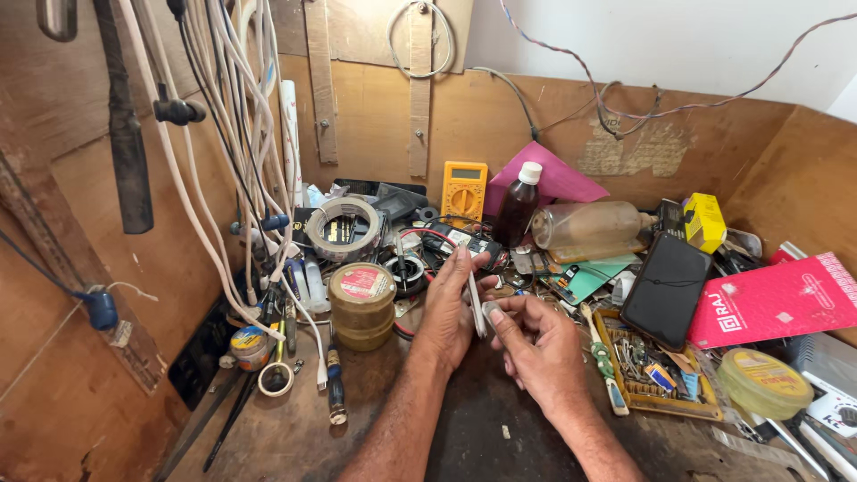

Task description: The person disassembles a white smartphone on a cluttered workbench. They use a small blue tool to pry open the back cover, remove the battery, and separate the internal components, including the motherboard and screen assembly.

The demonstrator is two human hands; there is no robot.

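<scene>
Two bare hands work at the centre of a cluttered wooden bench (295, 437). We see the left hand (449, 308) closed around a thin, flat white strip (474, 299), held upright on edge between thumb and fingers. The right hand (536, 344) pinches a small grey piece (490, 310) between thumb and forefinger, touching the lower end of the strip; its other fingers curl narrowly inward. Both held things sit just above the dark, worn middle of the bench.

Left of the hands we note a stack of round tan tape rolls (361, 306) with a paper label on top, and behind it a larger grey tape roll (343, 228) standing tilted. White and black cables (234, 134) hang in a bundle down the plywood wall. A dark-handled screwdriver (335, 388) lies flat near the left forearm.

Behind the hands stand a yellow multimeter (464, 189), a brown glass bottle (517, 211) with a white cap, and a clear plastic bottle (589, 225) lying on its side. To the right we find a black phone (666, 290) resting tilted, a pink printed folder (775, 300), a shallow yellow tray (656, 402) of small parts, and a round yellowish lidded tub (764, 382). Loose clutter crowds the hands on three sides.
</scene>
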